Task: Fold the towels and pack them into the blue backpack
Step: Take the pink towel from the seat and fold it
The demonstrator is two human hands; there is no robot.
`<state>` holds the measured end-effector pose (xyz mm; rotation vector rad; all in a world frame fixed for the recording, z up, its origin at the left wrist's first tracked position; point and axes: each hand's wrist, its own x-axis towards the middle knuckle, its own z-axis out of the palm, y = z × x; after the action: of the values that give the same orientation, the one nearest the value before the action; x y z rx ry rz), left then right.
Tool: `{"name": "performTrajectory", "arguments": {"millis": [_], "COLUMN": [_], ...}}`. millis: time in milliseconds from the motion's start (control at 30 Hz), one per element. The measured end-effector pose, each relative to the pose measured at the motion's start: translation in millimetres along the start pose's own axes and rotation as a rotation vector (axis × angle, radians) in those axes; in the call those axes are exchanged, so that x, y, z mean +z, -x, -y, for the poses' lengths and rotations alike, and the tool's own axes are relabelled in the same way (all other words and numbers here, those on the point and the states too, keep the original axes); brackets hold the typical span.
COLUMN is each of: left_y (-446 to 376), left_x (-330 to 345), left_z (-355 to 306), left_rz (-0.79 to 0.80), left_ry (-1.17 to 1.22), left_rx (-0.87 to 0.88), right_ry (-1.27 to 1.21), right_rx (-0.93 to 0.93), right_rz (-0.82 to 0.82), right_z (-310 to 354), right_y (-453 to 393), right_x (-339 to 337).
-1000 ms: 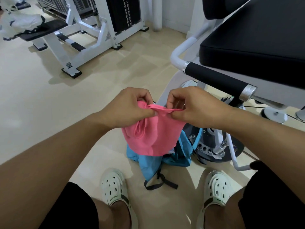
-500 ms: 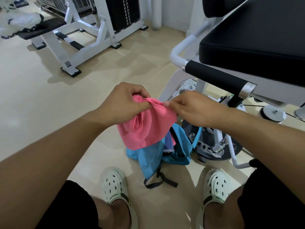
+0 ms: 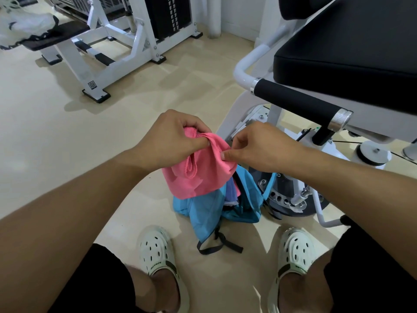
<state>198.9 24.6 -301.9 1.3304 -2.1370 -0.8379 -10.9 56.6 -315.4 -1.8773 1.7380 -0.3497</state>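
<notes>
left hand (image 3: 173, 141), right hand (image 3: 257, 147) pinching pink towel (image 3: 203, 175)

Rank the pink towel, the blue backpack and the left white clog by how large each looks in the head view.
1. pink towel, bunched in both hands, and blue backpack, partly hidden behind it: too alike to rank, and the towel is nearer the camera.
2. left white clog, clearly smallest.

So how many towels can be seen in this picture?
2. A pink towel is held by the left hand and right hand above the blue backpack. A purple towel sits inside it; more may be hidden underneath.
</notes>
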Motion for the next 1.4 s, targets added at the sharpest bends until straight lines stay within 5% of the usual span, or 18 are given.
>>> {"name": "performTrajectory", "arguments": {"millis": [900, 1400], "left_y": [0, -6], "left_x": [1, -3], "left_z": [5, 16], "left_rz": [0.054, 0.043], "left_ry": [-0.017, -0.049], "left_rx": [0.056, 0.013], "right_ry": [0.033, 0.063], "right_rx": [-0.001, 0.053], "right_rz": [0.196, 0.073], "right_z": [-2, 0], "right_y": [-3, -7], "right_x": [10, 10]}}
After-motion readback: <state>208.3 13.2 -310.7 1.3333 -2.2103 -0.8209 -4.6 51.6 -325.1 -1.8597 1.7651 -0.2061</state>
